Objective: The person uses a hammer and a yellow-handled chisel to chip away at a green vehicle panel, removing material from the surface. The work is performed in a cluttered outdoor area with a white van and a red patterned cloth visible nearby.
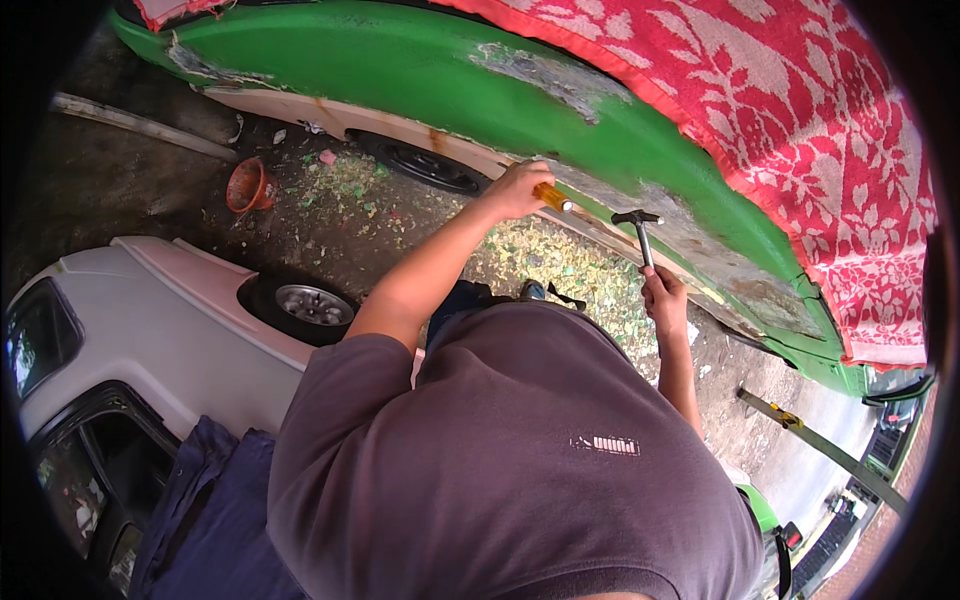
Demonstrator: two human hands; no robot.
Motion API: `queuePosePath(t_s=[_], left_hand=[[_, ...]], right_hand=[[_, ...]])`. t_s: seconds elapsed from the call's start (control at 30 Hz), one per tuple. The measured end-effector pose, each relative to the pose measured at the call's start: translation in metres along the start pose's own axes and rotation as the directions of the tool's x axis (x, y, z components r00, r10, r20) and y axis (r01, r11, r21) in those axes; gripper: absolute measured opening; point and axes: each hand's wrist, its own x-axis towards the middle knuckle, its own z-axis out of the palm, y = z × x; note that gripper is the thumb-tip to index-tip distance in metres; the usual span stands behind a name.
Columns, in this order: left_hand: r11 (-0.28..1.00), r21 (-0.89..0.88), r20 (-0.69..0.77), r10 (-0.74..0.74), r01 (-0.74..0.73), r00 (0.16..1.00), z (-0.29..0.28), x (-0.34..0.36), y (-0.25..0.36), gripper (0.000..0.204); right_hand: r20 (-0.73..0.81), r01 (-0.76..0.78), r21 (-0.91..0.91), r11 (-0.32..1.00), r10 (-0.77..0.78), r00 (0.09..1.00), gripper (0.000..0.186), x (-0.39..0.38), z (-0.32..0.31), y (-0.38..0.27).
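Note:
My left hand (517,190) is closed round a tool with an amber, translucent handle (552,196), held against the lower side of a green car body (400,75). Its working end is hidden by my hand and the panel, so whether it is a chisel or a screwdriver does not show. In my right hand (665,297) is a hammer (644,243), gripped low on its shaft. The dark hammer head is raised to the right of the amber handle, apart from it. Bare grey, scraped patches (700,235) run along the green panel near both hands.
A red patterned cloth (790,130) covers the car's upper side. Paint and filler chips (540,255) litter the ground below. An orange-brown pot (250,187) stands at left, near a white car (170,310). At right lies a long bar (820,445).

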Motion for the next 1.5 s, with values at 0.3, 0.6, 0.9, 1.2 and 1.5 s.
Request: queuePosePath(t_s=[0.3, 0.6, 0.9, 1.2, 1.5], left_hand=[[0.991, 0.132, 0.312, -0.040, -0.001, 0.949, -0.058, -0.022, -0.014, 0.022], [0.985, -0.107, 0.274, 0.158, -0.133, 0.949, -0.079, -0.049, -0.058, 0.034], [0.942, -0.060, 0.460, 0.320, -0.331, 0.828, -0.087, -0.030, -0.068, 0.010], [0.877, 0.147, 0.716, 0.224, -0.457, 0.661, -0.093, -0.023, -0.047, 0.005], [0.886, 0.195, 0.739, 0.150, -0.422, 0.657, -0.080, -0.014, -0.040, 0.005]], right_hand=[[-0.154, -0.033, 0.087, 0.996, 0.046, 0.987, 0.030, -0.039, 0.084, -0.032], [-0.255, -0.049, 0.179, 0.983, 0.094, 0.962, 0.030, -0.068, 0.153, -0.039], [-0.264, -0.060, 0.165, 0.985, 0.102, 0.959, 0.031, -0.068, 0.171, -0.042], [-0.268, -0.056, 0.176, 0.983, 0.103, 0.958, 0.029, -0.072, 0.173, -0.027], [-0.271, -0.055, 0.083, 0.995, 0.076, 0.960, 0.034, -0.067, 0.176, -0.007]])
